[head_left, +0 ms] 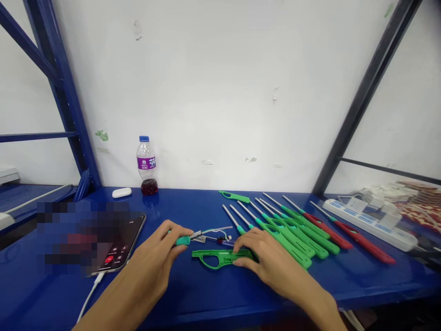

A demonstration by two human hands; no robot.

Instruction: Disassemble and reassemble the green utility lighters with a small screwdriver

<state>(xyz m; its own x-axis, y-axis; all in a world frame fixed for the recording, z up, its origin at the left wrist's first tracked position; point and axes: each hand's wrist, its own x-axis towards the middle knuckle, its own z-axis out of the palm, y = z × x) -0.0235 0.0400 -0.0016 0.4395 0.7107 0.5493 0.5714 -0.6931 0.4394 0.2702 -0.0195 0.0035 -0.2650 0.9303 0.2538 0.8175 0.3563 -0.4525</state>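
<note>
Two-handed work over a blue counter [193, 294]

Closest in, a white cable [90, 296] runs up to the lower end of a phone [120, 246] with a lit screen, left of the hands. Between the hands, a green casing half [225, 257] lies on the counter, its ribbed inner side showing. The right hand [260, 250] has its fingers closed about the right end of that casing. The left hand [161, 253] grips a teal piece [183, 240] with a silver metal end, pinched between thumb and fingers. Just beyond the casing are thin wires [220, 231] and a clear purplish part [228, 243], partly hidden by the right hand.

To the right, several green-handled lighters [289, 241] lie slantwise with two red-handled lighters [365, 241], their metal tubes pointing toward the wall [206, 92]. A white power strip [372, 224] sits past them. Farther back are a loose green piece [236, 197], a white case [121, 192] and an upright bottle [146, 168], dark red liquid at its bottom.
</note>
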